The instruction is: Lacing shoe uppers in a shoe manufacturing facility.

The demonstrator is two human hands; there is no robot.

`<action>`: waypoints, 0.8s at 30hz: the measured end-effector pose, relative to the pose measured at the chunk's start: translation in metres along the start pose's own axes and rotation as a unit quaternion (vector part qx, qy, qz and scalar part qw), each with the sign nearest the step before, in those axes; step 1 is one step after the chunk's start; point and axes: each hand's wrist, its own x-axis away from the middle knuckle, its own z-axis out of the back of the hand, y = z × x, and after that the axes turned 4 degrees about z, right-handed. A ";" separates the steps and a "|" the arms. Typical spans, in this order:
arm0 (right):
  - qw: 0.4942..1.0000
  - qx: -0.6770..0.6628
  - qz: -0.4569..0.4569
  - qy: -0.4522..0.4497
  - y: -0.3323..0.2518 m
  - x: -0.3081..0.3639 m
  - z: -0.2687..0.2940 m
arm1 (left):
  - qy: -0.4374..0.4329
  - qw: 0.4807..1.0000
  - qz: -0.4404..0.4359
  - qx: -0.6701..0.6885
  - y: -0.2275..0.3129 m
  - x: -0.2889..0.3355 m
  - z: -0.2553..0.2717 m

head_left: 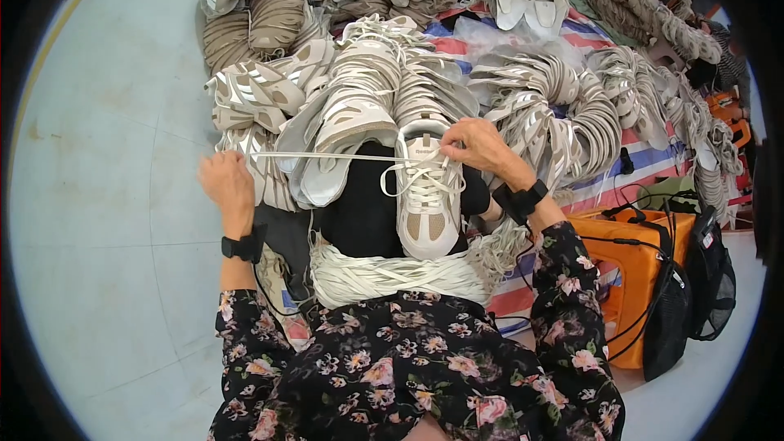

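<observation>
A white and beige sneaker upper (pixel 429 224) lies over my dark-clad lap, toe toward me, with a white shoelace (pixel 327 155) threaded through its eyelets. From the upper, one length of lace runs taut to the left. Its far end is pinched in my left hand (pixel 225 178), which is closed and held out over the floor. My right hand (pixel 478 145) is closed in a pinch at the right edge of the upper, near the tongue. Whether lace is also between those fingers is hidden. Loose lace loops hang over both sides of the upper.
A thick bundle of white laces (pixel 392 278) lies across my lap. Rows of stacked uppers (pixel 359 90) spread ahead, with ring-shaped stacks (pixel 600 114) on a striped sheet (pixel 645 167) to the right. An orange plastic stool (pixel 621 265) with a black bag (pixel 709 278) stands at right.
</observation>
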 end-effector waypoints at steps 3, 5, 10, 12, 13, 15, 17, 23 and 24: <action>0.996 -0.075 -0.038 0.039 -0.006 0.003 0.003 | -0.051 0.997 0.010 0.060 0.022 0.023 -0.005; 0.996 -0.050 0.007 0.075 -0.014 0.008 0.006 | -0.094 0.977 0.035 0.191 0.059 0.039 -0.002; 0.997 -0.055 -0.024 0.044 -0.036 0.023 0.017 | -0.111 0.867 -0.135 0.467 0.148 0.039 0.006; 0.991 -0.084 -0.101 0.022 -0.042 0.024 0.020 | -0.158 0.844 -0.144 0.492 0.166 0.029 -0.001; 0.991 -0.081 -0.101 0.023 -0.043 0.024 0.021 | -0.189 0.840 -0.139 0.489 0.169 0.027 -0.006; 0.992 -0.075 -0.090 0.045 -0.045 0.024 0.023 | -0.213 0.835 -0.177 0.475 0.167 0.021 -0.015; 0.992 -0.064 -0.090 0.058 -0.044 0.025 0.027 | -0.239 0.828 -0.216 0.458 0.159 0.020 -0.020; 0.984 -0.029 -0.120 0.128 -0.037 0.036 0.046 | -0.164 0.887 -0.155 0.403 0.142 0.028 -0.013; 0.984 -0.042 -0.123 0.124 -0.037 0.037 0.047 | -0.166 0.907 -0.105 0.371 0.140 0.029 -0.011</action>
